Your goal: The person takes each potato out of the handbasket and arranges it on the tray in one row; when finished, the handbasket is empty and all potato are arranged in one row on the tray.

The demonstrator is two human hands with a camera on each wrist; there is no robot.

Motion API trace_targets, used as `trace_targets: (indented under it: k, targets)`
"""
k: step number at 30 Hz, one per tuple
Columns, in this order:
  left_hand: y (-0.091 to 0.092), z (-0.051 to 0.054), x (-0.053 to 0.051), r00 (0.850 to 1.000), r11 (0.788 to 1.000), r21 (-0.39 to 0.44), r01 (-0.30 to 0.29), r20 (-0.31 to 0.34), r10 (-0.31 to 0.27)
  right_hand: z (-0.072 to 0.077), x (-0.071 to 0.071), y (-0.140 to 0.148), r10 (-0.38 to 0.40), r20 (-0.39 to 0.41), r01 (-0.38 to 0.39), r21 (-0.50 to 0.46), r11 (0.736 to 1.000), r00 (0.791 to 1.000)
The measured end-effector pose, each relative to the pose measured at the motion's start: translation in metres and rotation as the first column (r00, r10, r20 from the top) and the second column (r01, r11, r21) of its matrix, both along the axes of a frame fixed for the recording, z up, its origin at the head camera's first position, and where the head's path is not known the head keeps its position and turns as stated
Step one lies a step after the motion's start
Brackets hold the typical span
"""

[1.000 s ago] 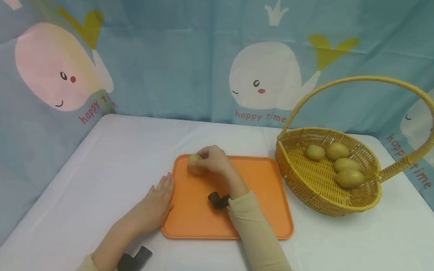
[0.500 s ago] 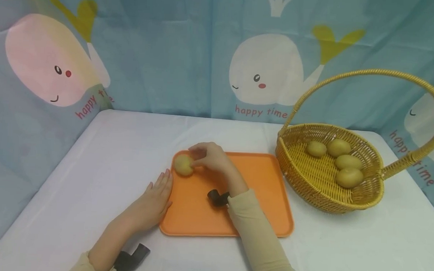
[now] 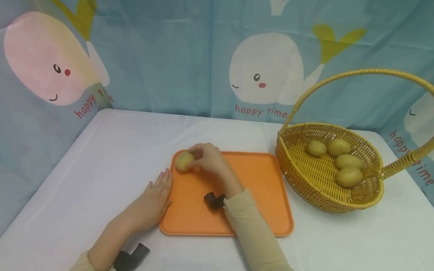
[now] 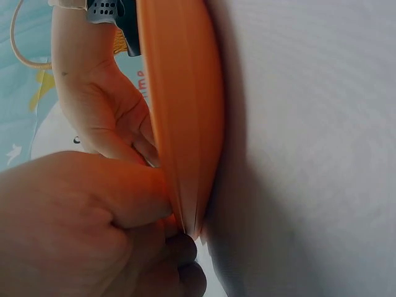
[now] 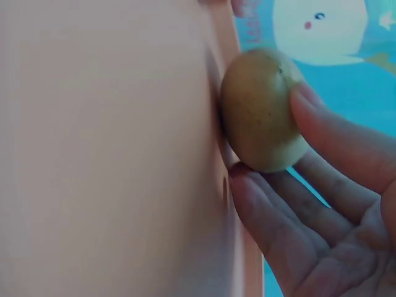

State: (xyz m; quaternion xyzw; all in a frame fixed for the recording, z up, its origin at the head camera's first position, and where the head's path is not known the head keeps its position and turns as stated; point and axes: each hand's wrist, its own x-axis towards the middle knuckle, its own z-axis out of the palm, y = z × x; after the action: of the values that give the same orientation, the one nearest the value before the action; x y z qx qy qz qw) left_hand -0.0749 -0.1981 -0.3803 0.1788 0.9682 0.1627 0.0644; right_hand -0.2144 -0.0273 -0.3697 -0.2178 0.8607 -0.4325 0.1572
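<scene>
Fingers [image 5: 269,213] of the right hand [image 3: 210,162] are bent and grasping a potato [image 5: 260,111], spread only about as far as its width. In the right wrist view we see 1 digit against its side and another tip at its lower end.

The left hand [image 3: 153,205] is unclenched: we see its fingers straight and close together, resting along the left edge of an orange tray [image 3: 195,221].

The held potato is smooth, oval and yellowish brown, with a few dark specks. We find it at the tray's far left corner, though we cannot tell whether it bears on the surface.

To the right, we count 4 more potatoes [image 3: 348,162] inside a yellow wicker basket [image 3: 302,191], which stands on the white table [image 3: 129,148] just beside the tray.
</scene>
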Motion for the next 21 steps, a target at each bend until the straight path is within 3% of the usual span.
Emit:
trace_targets:
  k: [6,15,21]
  targets:
    - [-0.0002,-0.0012,-0.0005,1.0,1.0,0.0,0.002,-0.003,-0.002,-0.0015,0.0023,-0.005,-0.053,-0.03,0.053,0.009,0.999,0.998]
    - [0.0005,0.0022,0.0007,1.0,1.0,0.006,-0.015,0.009,0.015,-0.0038,0.002,-0.0057,-0.057,-0.026,0.057,-0.02,0.998,0.998]
    - [-0.0002,-0.0009,-0.0002,1.0,1.0,0.005,-0.012,-0.001,0.012,-0.0071,-0.0002,-0.0041,-0.05,-0.018,0.049,-0.028,0.998,0.999]
